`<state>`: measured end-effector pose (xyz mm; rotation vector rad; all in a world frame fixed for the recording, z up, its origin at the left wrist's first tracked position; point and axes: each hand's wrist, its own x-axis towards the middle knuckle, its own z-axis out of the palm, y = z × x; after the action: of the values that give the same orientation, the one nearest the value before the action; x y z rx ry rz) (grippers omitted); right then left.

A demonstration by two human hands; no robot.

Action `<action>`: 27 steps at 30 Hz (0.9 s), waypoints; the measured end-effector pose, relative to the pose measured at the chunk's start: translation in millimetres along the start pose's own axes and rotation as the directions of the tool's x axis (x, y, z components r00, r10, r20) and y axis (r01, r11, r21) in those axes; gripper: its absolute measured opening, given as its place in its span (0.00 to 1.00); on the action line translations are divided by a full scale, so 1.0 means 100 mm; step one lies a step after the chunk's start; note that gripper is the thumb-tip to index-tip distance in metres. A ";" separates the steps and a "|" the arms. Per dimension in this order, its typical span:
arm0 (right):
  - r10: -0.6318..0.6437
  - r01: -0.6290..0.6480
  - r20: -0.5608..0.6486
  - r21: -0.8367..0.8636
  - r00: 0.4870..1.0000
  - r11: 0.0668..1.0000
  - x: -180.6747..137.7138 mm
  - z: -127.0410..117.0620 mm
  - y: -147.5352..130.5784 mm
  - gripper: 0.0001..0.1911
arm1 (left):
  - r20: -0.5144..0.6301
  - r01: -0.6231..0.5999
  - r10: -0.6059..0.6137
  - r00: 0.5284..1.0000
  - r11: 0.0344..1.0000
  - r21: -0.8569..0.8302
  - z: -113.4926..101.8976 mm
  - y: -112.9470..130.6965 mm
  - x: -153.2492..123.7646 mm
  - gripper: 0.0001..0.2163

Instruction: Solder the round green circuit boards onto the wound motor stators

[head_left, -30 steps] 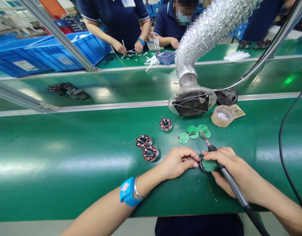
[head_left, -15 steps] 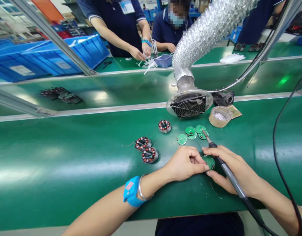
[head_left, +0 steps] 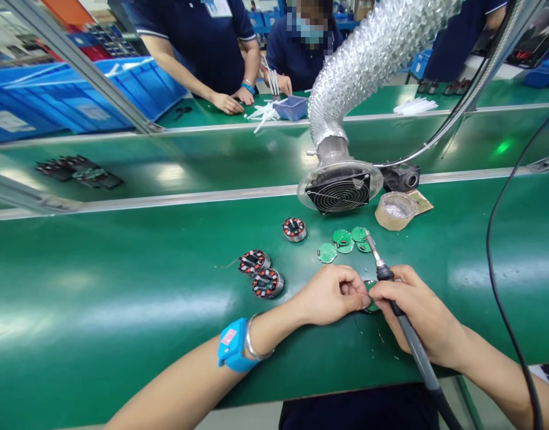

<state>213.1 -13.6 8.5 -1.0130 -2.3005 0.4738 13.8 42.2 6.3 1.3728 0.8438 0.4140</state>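
My left hand [head_left: 339, 295] pinches the edge of a round green circuit board [head_left: 372, 297], which the fingers of both hands partly cover. In my right hand [head_left: 420, 313] is a soldering iron [head_left: 406, 328], its tip pointing up and away from me, with thumb and forefinger close beside the board. Just beyond my hands lie several loose round green circuit boards [head_left: 343, 237], some overlapping. To their left stand three motor stators [head_left: 268, 283] with copper windings, two of them touching. Bits of wire are scattered on the bench below the board.
A fume extractor fan [head_left: 341, 194] hangs from a silver duct [head_left: 346, 77] beyond the boards. Beside it are a tape-ring cup [head_left: 393, 212] and a black stand [head_left: 402, 177]. A black cable [head_left: 493, 257] loops at the right. Co-workers sit across the green bench [head_left: 99, 310].
My right hand has closed in, its thumb and finger now nearer the board and the iron more upright. The view has shifted slightly. A co-worker's hands have lowered to the bench.
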 end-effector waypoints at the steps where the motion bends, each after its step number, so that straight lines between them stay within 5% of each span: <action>1: -0.001 0.002 0.016 -0.007 1.000 1.000 -0.01 0.00 0.00 0.19 | -0.013 -0.002 0.001 1.000 1.000 -0.008 0.01 -0.02 0.00 0.03; 6: -0.045 0.041 -0.062 -0.066 0.997 0.997 -0.05 -0.15 -0.10 0.22 | -0.134 -0.030 0.043 0.990 0.994 0.101 0.07 -0.06 -0.01 0.01; 12: 0.043 -0.074 -0.184 -0.166 0.982 0.983 -0.21 -0.43 -0.44 0.22 | -0.200 -0.022 0.067 0.978 0.976 0.217 0.11 -0.01 -0.05 0.02; 17: 0.046 -0.093 -0.244 -0.185 0.969 0.978 -0.29 -0.35 -0.61 0.15 | -0.223 -0.040 0.102 0.970 0.963 0.267 0.12 0.02 -0.07 0.02; 27: 0.019 -0.066 -0.180 -0.257 0.984 0.964 -0.25 -0.26 -0.62 0.13 | -0.235 -0.063 0.152 0.960 0.935 0.350 0.14 0.02 -0.08 0.02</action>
<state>208.8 -70.4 51.6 -1.1818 -2.2232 0.0906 19.4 27.7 10.1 1.7155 1.0948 0.5618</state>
